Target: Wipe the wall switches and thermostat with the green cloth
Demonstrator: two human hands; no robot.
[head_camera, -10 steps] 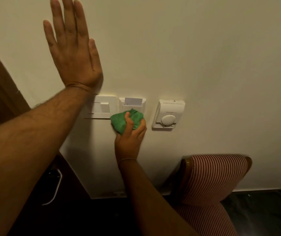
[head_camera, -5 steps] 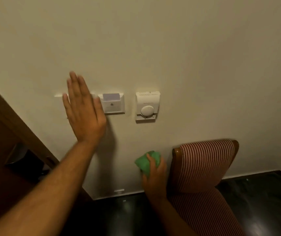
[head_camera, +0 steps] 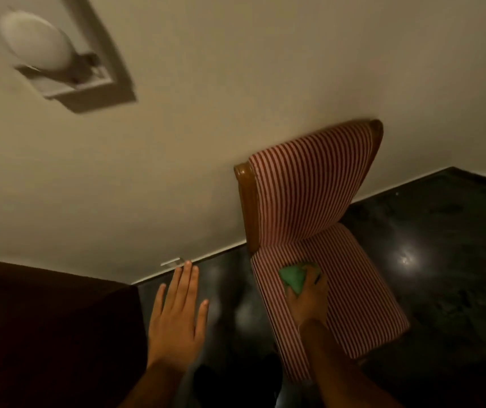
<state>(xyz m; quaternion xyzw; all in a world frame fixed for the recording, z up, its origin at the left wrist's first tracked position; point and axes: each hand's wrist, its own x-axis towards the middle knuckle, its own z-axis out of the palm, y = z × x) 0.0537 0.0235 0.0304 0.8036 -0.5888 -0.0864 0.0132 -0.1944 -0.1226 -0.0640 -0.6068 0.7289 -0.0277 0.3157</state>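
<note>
Nearest the camera, the left hand (head_camera: 177, 316) is spread flat and empty, fingers straight and slightly apart, hovering over the dark floor (head_camera: 442, 260) with nothing in its grasp. Just to its right, the right hand (head_camera: 308, 298) is curled around the bunched green cloth (head_camera: 293, 278), which pokes out past the knuckles. Hand and cloth sit over the seat of the striped chair (head_camera: 309, 187); whether the cloth touches the fabric cannot be told.

To the left of the left hand lies a dark brown surface (head_camera: 44, 334), too dim to identify. Beyond the fingertips, the floor meets the pale wall (head_camera: 236, 83), and the chair's back leans close against it.

Farthest off, high above and to the left of both hands, the thermostat (head_camera: 50, 54) shows blurred at the frame's corner, well apart from the cloth. The switches are cut off at the left edge, so their condition cannot be judged.

The risk here, as I judge it, is that the cloth drifts away from its targets: wiping could end with the thermostat dial or a switch plate untouched. Reaching back up in a hurry could also knock the dial or flip a switch.
</note>
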